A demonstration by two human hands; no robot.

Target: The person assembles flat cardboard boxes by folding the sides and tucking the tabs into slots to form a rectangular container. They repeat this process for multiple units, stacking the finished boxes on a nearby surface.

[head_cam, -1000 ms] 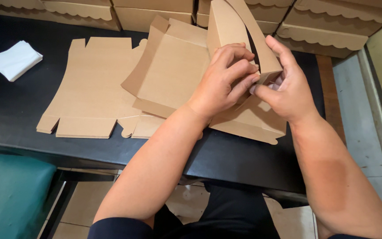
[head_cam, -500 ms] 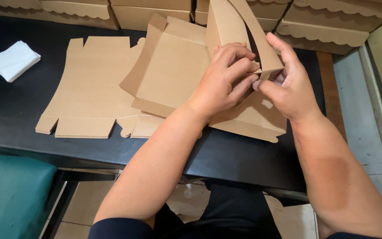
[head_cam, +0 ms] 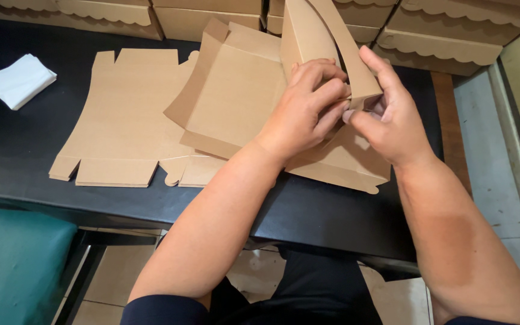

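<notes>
A brown cardboard box blank (head_cam: 236, 96), partly folded, lies on the black table (head_cam: 25, 144). One side wall stands upright at its right end. My left hand (head_cam: 305, 108) presses its fingers against that raised wall and a corner flap. Opposite it, my right hand (head_cam: 386, 117) pinches the same flap between thumb and fingers from the right side. Both hands meet at the corner. Under the box lies a stack of flat cardboard blanks (head_cam: 121, 120) spread to the left.
Finished cardboard boxes with scalloped lids (head_cam: 440, 42) line the table's far edge. A folded white cloth (head_cam: 18, 80) lies at the far left. A green cushion (head_cam: 13, 265) sits below the table at left, and more flat cardboard (head_cam: 115, 277) rests underneath.
The hands stay at the same corner of the box. The fingers shifted slightly on the flap.
</notes>
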